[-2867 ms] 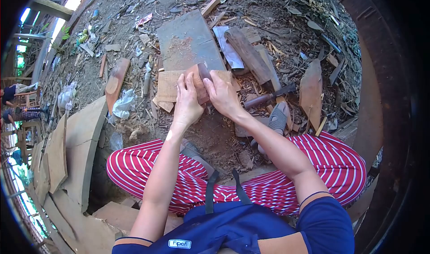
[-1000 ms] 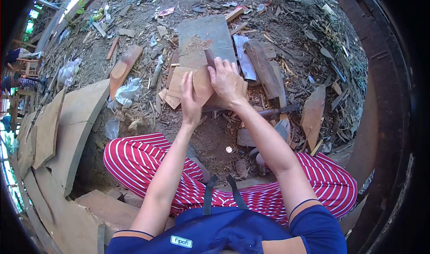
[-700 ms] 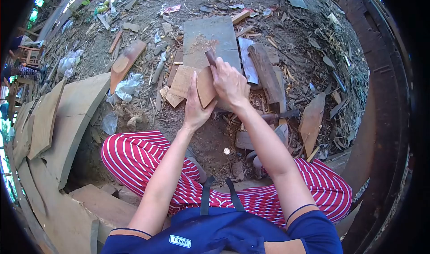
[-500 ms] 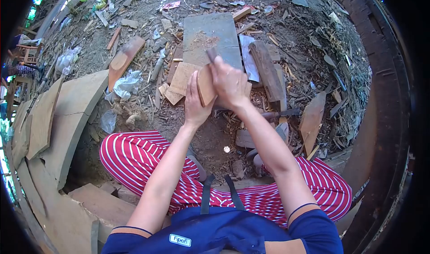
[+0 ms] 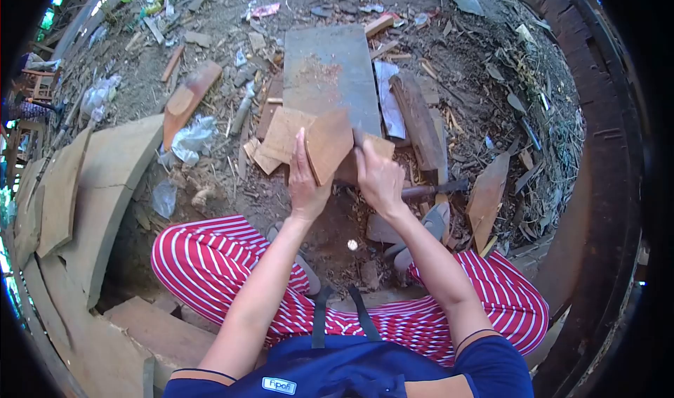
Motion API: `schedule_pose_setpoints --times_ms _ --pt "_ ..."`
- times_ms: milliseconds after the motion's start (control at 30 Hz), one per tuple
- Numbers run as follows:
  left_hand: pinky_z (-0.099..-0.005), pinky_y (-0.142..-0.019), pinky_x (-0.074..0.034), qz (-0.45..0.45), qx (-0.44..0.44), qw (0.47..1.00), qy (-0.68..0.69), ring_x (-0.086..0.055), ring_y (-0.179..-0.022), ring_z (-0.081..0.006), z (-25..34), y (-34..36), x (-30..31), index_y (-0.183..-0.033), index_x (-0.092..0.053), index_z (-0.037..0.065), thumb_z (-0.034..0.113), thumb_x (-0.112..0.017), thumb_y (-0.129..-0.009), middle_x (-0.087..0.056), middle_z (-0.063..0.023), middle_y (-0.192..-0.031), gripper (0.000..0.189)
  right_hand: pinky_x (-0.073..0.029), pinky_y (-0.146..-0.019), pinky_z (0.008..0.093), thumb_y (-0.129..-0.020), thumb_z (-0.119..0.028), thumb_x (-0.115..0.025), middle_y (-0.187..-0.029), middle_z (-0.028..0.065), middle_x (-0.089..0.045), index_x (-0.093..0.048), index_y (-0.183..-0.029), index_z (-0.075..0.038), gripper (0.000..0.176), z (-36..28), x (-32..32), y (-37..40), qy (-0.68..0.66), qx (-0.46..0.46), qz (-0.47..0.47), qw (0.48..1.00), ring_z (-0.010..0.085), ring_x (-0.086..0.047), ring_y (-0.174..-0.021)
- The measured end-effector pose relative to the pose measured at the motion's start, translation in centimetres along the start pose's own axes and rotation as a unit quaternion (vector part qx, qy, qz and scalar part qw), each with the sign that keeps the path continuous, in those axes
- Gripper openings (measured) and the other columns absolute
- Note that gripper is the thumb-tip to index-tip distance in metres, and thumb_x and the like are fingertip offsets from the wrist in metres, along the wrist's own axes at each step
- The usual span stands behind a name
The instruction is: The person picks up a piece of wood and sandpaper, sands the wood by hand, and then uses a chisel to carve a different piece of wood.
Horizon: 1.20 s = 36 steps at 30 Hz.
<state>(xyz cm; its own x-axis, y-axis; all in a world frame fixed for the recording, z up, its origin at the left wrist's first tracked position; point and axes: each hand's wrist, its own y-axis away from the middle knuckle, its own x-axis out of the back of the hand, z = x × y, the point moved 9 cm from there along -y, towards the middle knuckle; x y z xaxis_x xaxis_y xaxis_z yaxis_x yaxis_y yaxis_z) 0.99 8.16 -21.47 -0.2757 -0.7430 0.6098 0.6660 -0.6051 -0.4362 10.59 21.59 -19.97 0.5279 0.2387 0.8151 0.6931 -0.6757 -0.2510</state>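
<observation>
My left hand (image 5: 307,184) grips a flat brown wooden piece (image 5: 328,144) by its left edge, holding it tilted above other boards. The fingers of my right hand (image 5: 380,179) are wrapped round a small dark tool (image 5: 359,138), whose shape is mostly hidden and blurred; it is close to the right edge of the piece. Behind the wooden piece lies a light square board (image 5: 283,132), partly covered. A long grey slab (image 5: 326,68) with reddish shavings on it extends away beyond my hands.
A dark rough timber (image 5: 415,120) lies right of the slab. A dark-handled tool (image 5: 435,188) is beyond my right foot. Pointed wooden pieces lie at left (image 5: 191,99) and right (image 5: 489,194). Large curved boards (image 5: 126,166) stand at left; plastic bags (image 5: 193,139) and scraps litter the ground.
My right hand has moved down and to the right with the dark tool, from the top of the wooden piece to its right side. The piece has turned, showing more of its broad face.
</observation>
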Motion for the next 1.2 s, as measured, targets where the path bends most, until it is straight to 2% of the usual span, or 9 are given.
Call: schedule_pose_setpoints --times_ms 167,367,533,667,800,967,1067,1133,1200 --pt "-0.0459 -0.108 -0.037 -0.014 0.01 1.0 -0.006 -0.039 -0.133 -0.0408 0.1 -0.2 -0.3 -0.148 -0.02 0.001 0.017 -0.077 -0.077 -0.036 -0.0226 -0.145 0.092 -0.049 -0.053 0.0501 -0.098 -0.028 -0.045 -0.07 0.0168 -0.065 -0.052 -0.091 -0.008 0.022 -2.9 0.6 -5.9 -0.004 -0.014 -0.023 1.0 0.0388 -0.065 -0.063" --pt "-0.0451 -0.108 -0.036 -0.008 0.016 0.998 -0.064 -0.038 -0.133 -0.0413 -0.4 0.3 -0.4 -0.148 -0.019 -0.001 0.019 -0.075 -0.079 -0.035 -0.0227 -0.147 0.091 -0.047 -0.042 0.0375 -0.091 -0.019 -0.052 -0.059 0.0101 -0.06 -0.055 -0.084 -0.009 0.012 -9.2 0.3 -0.3 0.061 0.195 -0.024 0.979 0.0245 -0.064 -0.05" --pt "-0.0446 -0.108 -0.036 -0.016 0.021 0.999 -0.033 -0.037 -0.134 -0.0408 0.6 -0.1 -0.3 -0.148 -0.019 -0.001 0.022 -0.073 -0.08 -0.035 -0.0231 -0.146 0.09 -0.049 -0.048 0.0463 -0.093 -0.023 -0.047 -0.07 0.0164 -0.065 -0.054 -0.088 -0.007 0.018 -2.7 -1.1 -8.1 0.063 -0.004 -0.047 0.997 0.035 -0.065 -0.059" --pt "-0.0452 -0.107 -0.038 -0.036 0.03 0.996 -0.071 -0.039 -0.132 -0.0416 -1.3 0.5 -1.2 -0.148 -0.019 -0.001 0.021 -0.073 -0.079 -0.035 -0.0234 -0.146 0.09 -0.051 -0.046 0.042 -0.087 -0.019 -0.054 -0.069 0.0141 -0.065 -0.054 -0.087 -0.007 0.011 -9.5 0.0 0.1 0.007 0.193 -0.065 0.979 0.0293 -0.068 -0.06" --pt "-0.045 -0.106 -0.038 -0.025 0.039 0.998 -0.041 -0.038 -0.132 -0.041 0.5 -0.2 -0.1 -0.148 -0.02 0.0 0.02 -0.069 -0.081 -0.035 -0.0213 -0.146 0.085 -0.051 -0.048 0.0419 -0.09 -0.022 -0.053 -0.068 0.015 -0.064 -0.053 -0.088 -0.008 0.013 -5.2 0.6 -6.7 0.037 0.055 -0.027 0.997 0.0296 -0.067 -0.06" --pt "-0.0439 -0.107 -0.038 -0.051 0.066 0.995 -0.061 -0.039 -0.132 -0.0408 -1.5 1.0 -1.2 -0.148 -0.019 -0.001 0.021 -0.068 -0.081 -0.035 -0.0222 -0.146 0.086 -0.048 -0.046 0.0422 -0.088 -0.018 -0.052 -0.061 0.0118 -0.059 -0.053 -0.09 -0.011 0.008 -9.5 -0.1 0.3 0.004 0.197 -0.036 0.98 0.0292 -0.064 -0.053" --pt "-0.0436 -0.107 -0.038 -0.052 0.078 0.994 -0.062 -0.039 -0.133 -0.0393 -1.1 0.5 -1.1 -0.148 -0.018 -0.002 0.025 -0.066 -0.085 -0.034 -0.022 -0.147 0.083 -0.048 -0.046 0.0425 -0.091 -0.021 -0.05 -0.067 0.0143 -0.063 -0.054 -0.094 -0.011 0.011 -7.5 -0.7 -2.3 0.01 0.188 -0.029 0.982 0.0304 -0.065 -0.055" --pt "-0.0436 -0.108 -0.037 -0.034 0.047 0.996 -0.069 -0.038 -0.134 -0.039 0.5 0.0 -0.5 -0.148 -0.018 -0.003 0.029 -0.067 -0.085 -0.033 -0.0223 -0.149 0.085 -0.05 -0.052 0.0478 -0.093 -0.025 -0.047 -0.076 0.0191 -0.066 -0.054 -0.098 -0.011 0.016 -1.2 -3.0 -8.1 0.071 -0.022 -0.044 0.996 0.0354 -0.066 -0.063" --pt "-0.0446 -0.109 -0.034 -0.021 -0.002 0.996 -0.09 -0.035 -0.135 -0.0406 -0.9 0.6 -0.7 -0.148 -0.019 -0.002 0.031 -0.068 -0.084 -0.032 -0.0241 -0.149 0.088 -0.049 -0.07 0.0572 -0.097 -0.037 -0.042 -0.09 0.0248 -0.067 -0.052 -0.12 -0.016 0.033 0.8 -4.3 -9.0 -0.028 -0.064 -0.109 0.992 0.0447 -0.064 -0.083"
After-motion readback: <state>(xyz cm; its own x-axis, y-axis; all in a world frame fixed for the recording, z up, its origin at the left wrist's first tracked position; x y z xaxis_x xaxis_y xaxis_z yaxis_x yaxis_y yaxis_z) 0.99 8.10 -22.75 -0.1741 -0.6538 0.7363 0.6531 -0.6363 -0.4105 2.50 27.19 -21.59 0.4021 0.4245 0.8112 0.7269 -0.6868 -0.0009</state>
